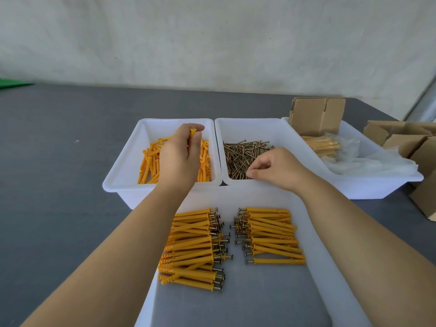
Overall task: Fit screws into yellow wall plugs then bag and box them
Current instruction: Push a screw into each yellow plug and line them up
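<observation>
My left hand (180, 154) hovers over the left white bin (122, 171) of loose yellow plugs (151, 164) and pinches one yellow plug (192, 132) upright between thumb and fingers. My right hand (276, 167) reaches into the middle white bin (250, 125) of brass screws (240, 156), its thumb and forefinger pinched together at the near edge of the pile; whether a screw is between them I cannot tell. In the near white tray (236, 303) lie two heaps of plugs fitted with screws, one on the left (193, 249) and one on the right (271, 234).
A third white bin (368, 187) at the right holds a cardboard box (316, 115), a bagged bundle of plugs (323, 143) and clear plastic bags (368, 162). More cardboard boxes (405, 140) stand on the grey table (59, 161) at the far right. A pale wall rises behind.
</observation>
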A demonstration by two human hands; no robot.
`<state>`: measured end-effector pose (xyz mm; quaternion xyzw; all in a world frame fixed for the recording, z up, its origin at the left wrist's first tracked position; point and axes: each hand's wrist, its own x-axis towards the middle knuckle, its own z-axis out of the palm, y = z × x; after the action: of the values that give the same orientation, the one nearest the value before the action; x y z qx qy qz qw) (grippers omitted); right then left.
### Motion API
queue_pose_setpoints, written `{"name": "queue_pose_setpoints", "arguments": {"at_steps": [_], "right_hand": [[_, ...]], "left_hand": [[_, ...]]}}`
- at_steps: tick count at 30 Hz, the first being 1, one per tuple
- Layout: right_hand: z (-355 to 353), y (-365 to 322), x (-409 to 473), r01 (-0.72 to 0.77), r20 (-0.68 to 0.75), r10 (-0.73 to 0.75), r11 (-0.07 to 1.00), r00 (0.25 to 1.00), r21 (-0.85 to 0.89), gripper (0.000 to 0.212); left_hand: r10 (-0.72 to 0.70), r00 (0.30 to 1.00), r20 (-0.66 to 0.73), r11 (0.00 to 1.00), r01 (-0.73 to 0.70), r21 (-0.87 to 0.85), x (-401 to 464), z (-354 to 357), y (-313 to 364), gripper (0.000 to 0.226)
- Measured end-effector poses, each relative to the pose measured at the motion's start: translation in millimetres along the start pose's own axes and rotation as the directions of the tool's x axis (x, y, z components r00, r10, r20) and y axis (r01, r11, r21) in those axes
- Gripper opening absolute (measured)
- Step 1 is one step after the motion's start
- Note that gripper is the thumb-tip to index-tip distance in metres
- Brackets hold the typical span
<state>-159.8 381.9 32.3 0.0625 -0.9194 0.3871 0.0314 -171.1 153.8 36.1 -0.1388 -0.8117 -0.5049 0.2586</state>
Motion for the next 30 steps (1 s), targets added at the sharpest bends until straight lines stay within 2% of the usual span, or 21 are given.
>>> {"name": "queue_pose_setpoints", "arguments": {"at_steps": [4, 7, 9, 12, 15, 17, 20, 23, 27, 30], "right_hand": [[-1.5, 1.8, -1.3, -0.014, -0.023, 0.015, 0.999, 1.0, 0.048, 0.017], [-2.2, 0.5, -1.9, 0.024, -0.178, 0.01, 0.982, 0.984, 0.189, 0.024], [-1.3, -4.0, -1.4, 0.09, -0.29, 0.014, 0.935, 0.957, 0.342, 0.026], [0.3, -11.9, -1.1, 0.178, -0.375, 0.053, 0.814, 0.925, 0.553, 0.024], [3.4, -19.3, -3.0, 0.239, -0.416, 0.065, 0.734, 0.907, 0.636, 0.022], [5.8, -21.6, -3.3, 0.269, -0.452, 0.074, 0.714, 0.889, 0.647, 0.021], [8.7, -24.2, -3.3, 0.274, -0.462, 0.049, 0.748, 0.886, 0.604, 0.022], [13.7, -27.9, -6.3, 0.265, -0.415, -0.017, 0.793, 0.91, 0.548, 0.024], [19.1, -36.9, -10.5, 0.303, -0.314, -0.186, 0.874, 0.931, 0.379, 0.017], [14.0, -37.8, -7.8, 0.263, -0.345, -0.103, 0.85, 0.933, 0.457, 0.041]], "left_hand": [[0.012, 1.0, 0.021, 1.0, -0.012, -0.003, -3.2, -3.2, 6.2, 0.033], [0.017, 0.991, 0.136, 0.998, -0.01, -0.054, -5.8, -1.4, 10.4, 0.034], [0.003, 0.964, 0.267, 1.0, 0.0, -0.012, -8.7, 2.4, 11.9, 0.033], [-0.077, 0.886, 0.458, 0.997, 0.077, 0.019, -12.9, 10.0, 10.8, 0.036], [-0.072, 0.856, 0.512, 0.989, 0.129, -0.076, -14.1, 11.7, 10.8, 0.038], [-0.061, 0.841, 0.537, 0.977, 0.161, -0.142, -13.9, 11.5, 11.7, 0.034], [-0.049, 0.829, 0.557, 0.967, 0.178, -0.18, -14.4, 12.3, 13.8, 0.031], [-0.035, 0.82, 0.571, 0.958, 0.191, -0.215, -14.5, 10.5, 16.6, 0.032], [-0.023, 0.83, 0.557, 0.95, 0.191, -0.246, -16.2, 9.4, 17.1, 0.032], [0.007, 0.837, 0.547, 0.947, 0.169, -0.272, -17.2, 8.0, 19.5, 0.028]]}}
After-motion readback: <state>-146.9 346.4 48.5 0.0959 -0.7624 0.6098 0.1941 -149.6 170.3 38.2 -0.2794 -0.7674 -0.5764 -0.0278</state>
